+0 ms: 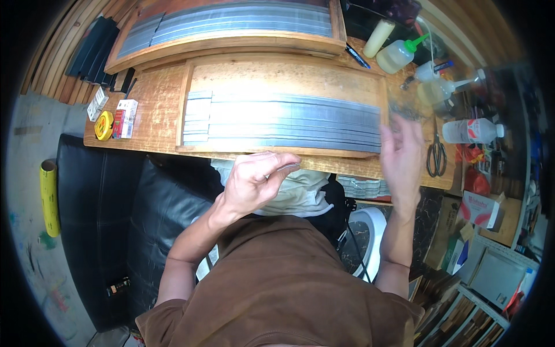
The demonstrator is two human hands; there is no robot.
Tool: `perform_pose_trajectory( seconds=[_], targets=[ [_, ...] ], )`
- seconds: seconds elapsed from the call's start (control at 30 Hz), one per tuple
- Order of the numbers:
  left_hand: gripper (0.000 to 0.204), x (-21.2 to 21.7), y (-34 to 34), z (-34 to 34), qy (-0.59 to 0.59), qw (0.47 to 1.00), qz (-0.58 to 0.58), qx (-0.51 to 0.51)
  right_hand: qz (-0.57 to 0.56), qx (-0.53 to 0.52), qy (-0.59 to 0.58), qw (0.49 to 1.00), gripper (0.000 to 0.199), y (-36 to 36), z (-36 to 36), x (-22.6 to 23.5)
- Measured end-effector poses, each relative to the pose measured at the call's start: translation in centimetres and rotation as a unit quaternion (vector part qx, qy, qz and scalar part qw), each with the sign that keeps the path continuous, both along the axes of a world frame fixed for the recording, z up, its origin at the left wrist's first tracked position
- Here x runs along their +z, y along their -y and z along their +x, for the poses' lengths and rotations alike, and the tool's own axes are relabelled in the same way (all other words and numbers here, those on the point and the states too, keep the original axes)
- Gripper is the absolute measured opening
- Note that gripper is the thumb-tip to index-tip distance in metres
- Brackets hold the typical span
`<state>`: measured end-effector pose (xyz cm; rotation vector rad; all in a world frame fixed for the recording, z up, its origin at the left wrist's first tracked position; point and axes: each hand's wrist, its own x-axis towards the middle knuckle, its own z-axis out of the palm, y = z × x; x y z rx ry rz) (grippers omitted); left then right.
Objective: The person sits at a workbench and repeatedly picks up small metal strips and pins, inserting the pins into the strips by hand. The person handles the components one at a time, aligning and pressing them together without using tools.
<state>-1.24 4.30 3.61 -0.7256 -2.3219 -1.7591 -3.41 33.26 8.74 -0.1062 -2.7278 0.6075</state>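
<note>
My left hand (251, 182) is closed in a pinch just in front of the bench's near edge. Between its thumb and forefinger shows a thin grey sliver (289, 166), mostly hidden by the fingers. My right hand (402, 150) hangs over the right end of a shallow wooden tray (283, 59), its fingers smeared by motion; whether they touch anything I cannot tell. Long silvery-grey strips (289, 121) lie side by side in the tray, with a short set (197, 118) at their left end.
Behind stands a second wooden tray (231, 44) of grey strips. To the right are a green-capped squeeze bottle (396, 56), scissors (437, 157) and a plastic water bottle (471, 131). A yellow tape measure (104, 125) and small boxes (125, 118) sit left. A black seat (167, 202) stands below.
</note>
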Motion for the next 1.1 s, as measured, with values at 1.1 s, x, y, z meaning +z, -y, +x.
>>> perform_pose_trajectory(
  seconds=[1.1],
  targets=[
    [0.012, -0.4, 1.4, -0.9, 0.052, 0.997, 0.004, -0.055, -0.368, 0.371, 0.008, 0.852, 0.026, 10.3, 1.2, -2.9]
  ],
)
